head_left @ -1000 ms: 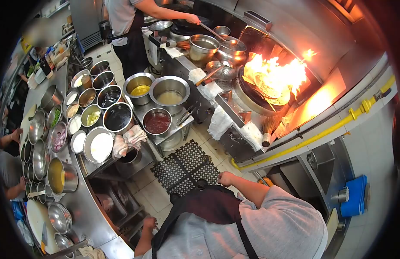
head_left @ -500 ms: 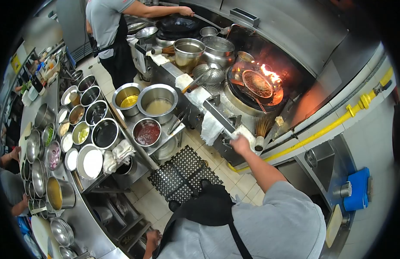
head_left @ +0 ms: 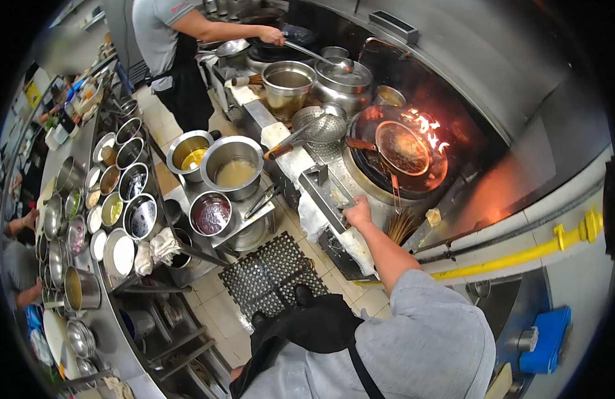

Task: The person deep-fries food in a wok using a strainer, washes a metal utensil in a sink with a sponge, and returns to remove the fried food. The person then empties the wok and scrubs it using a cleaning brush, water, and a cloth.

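My right hand [head_left: 358, 211] is closed at the stove's front edge, by the end of a narrow metal bar [head_left: 338, 188]; what its fingers hold is hidden. Beyond it, a round pan-like strainer [head_left: 402, 147] with a brown handle lies across a large wok [head_left: 435, 174] on the burner. Orange flames [head_left: 429, 126] rise at the wok's far side. A bamboo brush [head_left: 402, 227] is just right of my wrist. Of my left hand [head_left: 236, 373] only a sliver shows beside the black apron, with its fingers out of sight.
A co-worker's hand [head_left: 272, 35] holds a long ladle [head_left: 314, 54] over the back pots. A perforated skimmer [head_left: 318, 126] lies on the stove ledge. Several sauce pots, including a wide pot [head_left: 232, 167], stand left. A black rubber mat [head_left: 271, 272] covers floor tiles. A yellow pipe [head_left: 513, 261] runs along the right.
My right hand has moved from the white cloth area up along the stove edge to the metal bar. My left hand has mostly slipped behind the apron. The co-worker's ladle has lowered toward the pots.
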A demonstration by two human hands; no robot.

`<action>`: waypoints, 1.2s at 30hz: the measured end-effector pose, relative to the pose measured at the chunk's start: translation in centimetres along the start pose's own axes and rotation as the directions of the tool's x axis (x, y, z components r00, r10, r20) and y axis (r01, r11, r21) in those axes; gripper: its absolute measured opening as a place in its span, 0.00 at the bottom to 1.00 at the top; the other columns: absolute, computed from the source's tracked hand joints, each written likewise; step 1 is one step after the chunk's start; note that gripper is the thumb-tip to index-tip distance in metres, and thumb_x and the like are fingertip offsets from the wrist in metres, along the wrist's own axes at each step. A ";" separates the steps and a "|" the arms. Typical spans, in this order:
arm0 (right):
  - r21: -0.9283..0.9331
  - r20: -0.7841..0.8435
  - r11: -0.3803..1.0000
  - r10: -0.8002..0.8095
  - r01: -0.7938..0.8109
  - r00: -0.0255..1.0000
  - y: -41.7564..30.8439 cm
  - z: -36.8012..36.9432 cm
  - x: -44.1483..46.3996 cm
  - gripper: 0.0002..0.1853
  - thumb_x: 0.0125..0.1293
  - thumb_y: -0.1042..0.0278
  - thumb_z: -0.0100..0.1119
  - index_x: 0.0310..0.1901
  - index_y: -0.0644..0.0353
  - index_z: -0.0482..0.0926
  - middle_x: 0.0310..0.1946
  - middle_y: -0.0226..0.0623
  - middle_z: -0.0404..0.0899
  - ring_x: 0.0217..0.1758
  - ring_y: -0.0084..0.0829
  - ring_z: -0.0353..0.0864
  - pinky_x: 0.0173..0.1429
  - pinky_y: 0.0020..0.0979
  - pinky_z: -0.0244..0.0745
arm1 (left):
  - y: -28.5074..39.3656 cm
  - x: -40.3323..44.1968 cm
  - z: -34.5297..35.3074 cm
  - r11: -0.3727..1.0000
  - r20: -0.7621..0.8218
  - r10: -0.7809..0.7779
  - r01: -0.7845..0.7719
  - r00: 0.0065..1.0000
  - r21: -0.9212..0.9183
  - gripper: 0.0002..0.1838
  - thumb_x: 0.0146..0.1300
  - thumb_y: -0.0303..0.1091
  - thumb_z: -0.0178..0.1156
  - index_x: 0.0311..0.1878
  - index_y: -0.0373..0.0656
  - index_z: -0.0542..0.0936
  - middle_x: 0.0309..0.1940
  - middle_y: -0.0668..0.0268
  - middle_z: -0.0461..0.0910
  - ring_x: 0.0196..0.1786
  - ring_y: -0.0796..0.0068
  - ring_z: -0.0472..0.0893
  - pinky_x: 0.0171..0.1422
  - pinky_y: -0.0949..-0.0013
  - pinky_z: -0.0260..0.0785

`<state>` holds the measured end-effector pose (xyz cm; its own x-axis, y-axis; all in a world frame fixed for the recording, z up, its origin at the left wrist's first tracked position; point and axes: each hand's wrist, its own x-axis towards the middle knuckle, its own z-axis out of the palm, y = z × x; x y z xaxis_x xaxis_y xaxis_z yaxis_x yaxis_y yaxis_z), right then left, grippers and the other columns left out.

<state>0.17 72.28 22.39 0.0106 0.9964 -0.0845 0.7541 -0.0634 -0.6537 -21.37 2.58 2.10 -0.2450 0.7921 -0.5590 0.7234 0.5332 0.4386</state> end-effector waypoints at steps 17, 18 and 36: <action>0.192 -0.319 0.941 -0.208 0.278 0.925 -7.1 -13.5 -13.5 0.25 0.44 0.75 0.63 0.46 0.60 0.67 0.37 0.43 0.77 0.42 0.40 0.78 0.49 0.33 0.71 | 4.4 12.2 -7.4 0.621 0.390 -0.351 0.523 0.851 -0.583 0.08 0.57 0.31 0.57 0.31 0.36 0.81 0.23 0.64 0.79 0.20 0.74 0.75 0.23 0.69 0.67; 0.291 -0.341 0.900 -0.218 0.324 0.914 -5.5 -13.9 -16.2 0.25 0.43 0.78 0.62 0.47 0.60 0.66 0.37 0.40 0.75 0.42 0.35 0.76 0.48 0.31 0.71 | 6.0 12.8 -8.1 0.663 0.352 -0.357 0.500 0.865 -0.557 0.08 0.56 0.32 0.58 0.31 0.36 0.81 0.23 0.64 0.79 0.21 0.73 0.76 0.25 0.68 0.68; 0.183 -0.761 0.911 0.369 -0.369 0.534 29.1 -50.3 -38.3 0.22 0.38 0.78 0.63 0.38 0.62 0.67 0.25 0.32 0.71 0.28 0.24 0.70 0.35 0.28 0.69 | 73.0 9.0 -0.2 0.704 0.773 0.635 -0.420 0.010 -0.573 0.20 0.65 0.36 0.59 0.56 0.36 0.73 0.51 0.62 0.78 0.53 0.72 0.76 0.58 0.68 0.68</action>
<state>54.75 35.17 44.45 0.7833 0.5521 0.2857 0.5631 -0.4354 -0.7024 29.08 48.69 29.20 0.9555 0.1168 -0.2707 0.2422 0.2127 0.9466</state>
